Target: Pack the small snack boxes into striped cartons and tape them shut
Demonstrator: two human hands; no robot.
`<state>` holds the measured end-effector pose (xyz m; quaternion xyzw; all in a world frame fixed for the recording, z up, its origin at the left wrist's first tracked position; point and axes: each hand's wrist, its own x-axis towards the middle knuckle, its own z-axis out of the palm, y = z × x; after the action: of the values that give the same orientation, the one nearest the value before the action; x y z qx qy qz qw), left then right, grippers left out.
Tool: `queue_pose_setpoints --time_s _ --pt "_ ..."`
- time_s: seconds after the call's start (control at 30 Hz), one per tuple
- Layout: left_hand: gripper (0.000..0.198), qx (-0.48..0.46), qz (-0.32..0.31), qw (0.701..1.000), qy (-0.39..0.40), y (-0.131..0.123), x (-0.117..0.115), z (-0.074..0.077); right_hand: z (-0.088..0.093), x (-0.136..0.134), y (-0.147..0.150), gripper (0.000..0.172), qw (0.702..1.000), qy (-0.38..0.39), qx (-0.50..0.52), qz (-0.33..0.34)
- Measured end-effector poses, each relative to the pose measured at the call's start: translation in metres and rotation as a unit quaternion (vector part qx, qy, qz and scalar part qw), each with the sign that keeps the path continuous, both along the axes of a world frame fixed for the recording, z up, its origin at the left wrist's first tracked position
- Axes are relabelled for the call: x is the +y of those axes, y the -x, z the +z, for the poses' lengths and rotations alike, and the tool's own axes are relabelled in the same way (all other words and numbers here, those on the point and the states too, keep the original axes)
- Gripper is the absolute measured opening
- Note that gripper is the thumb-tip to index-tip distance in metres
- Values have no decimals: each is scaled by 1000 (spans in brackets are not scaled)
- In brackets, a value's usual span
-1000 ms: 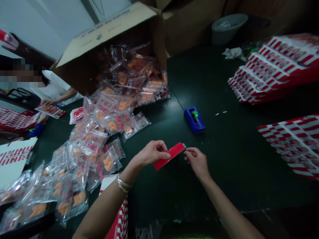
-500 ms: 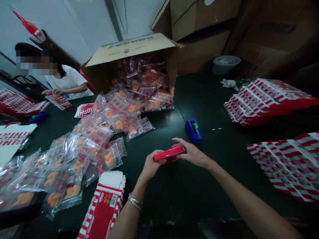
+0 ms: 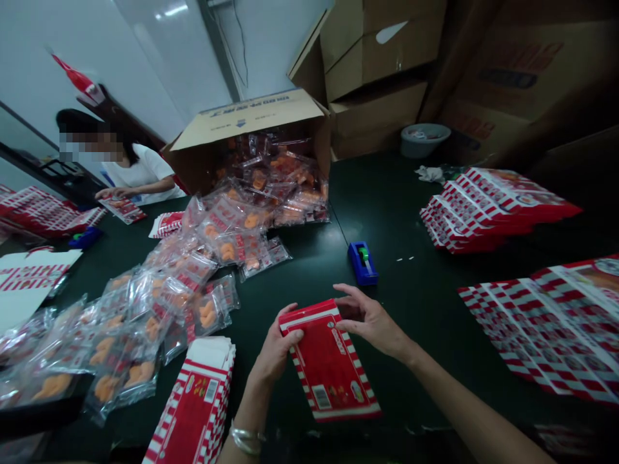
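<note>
A red and white striped carton (image 3: 326, 364) is tilted in front of me over the dark green table, its panel with a barcode facing me. My left hand (image 3: 276, 345) grips its upper left corner, thumb on the front. At the upper right edge, my right hand (image 3: 370, 322) pinches the carton lightly, thumb in front, index finger raised clear. Beyond the hands stands a blue tape dispenser (image 3: 362, 263) with a green core. To the left lies a stack of flat striped cartons (image 3: 193, 399). A heap of clear packets (image 3: 159, 293) with orange pieces spreads behind it.
An open cardboard box (image 3: 251, 119) on its side spills more packets. Striped cartons are piled at right (image 3: 488, 206), and more striped cartons (image 3: 541, 322) lie nearer. A grey tub (image 3: 424, 142) stands at the back. A co-worker (image 3: 140, 171) at far left holds a striped carton.
The carton has turned from showing its narrow red end to showing its broad barcode panel, hanging lower. Both hands stay at its upper end. The whole view has shifted slightly.
</note>
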<state>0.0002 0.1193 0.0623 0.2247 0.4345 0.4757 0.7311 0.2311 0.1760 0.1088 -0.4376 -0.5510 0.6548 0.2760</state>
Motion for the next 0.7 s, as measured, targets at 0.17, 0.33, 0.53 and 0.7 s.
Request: queue_pose_setpoints --time_s 0.17,0.33,0.53,0.7 --pt "106 29 40 999 19 -14 -17 21 8 1 -7 62 999 0 5 41" --pt "58 131 17 991 14 -19 -38 25 -8 -10 -20 39 993 73 22 91" --pt "53 92 -2 995 25 -13 -51 24 -24 -7 -18 45 990 124 13 73" --pt "88 93 91 990 53 17 -3 7 -47 11 15 71 970 238 50 -4"
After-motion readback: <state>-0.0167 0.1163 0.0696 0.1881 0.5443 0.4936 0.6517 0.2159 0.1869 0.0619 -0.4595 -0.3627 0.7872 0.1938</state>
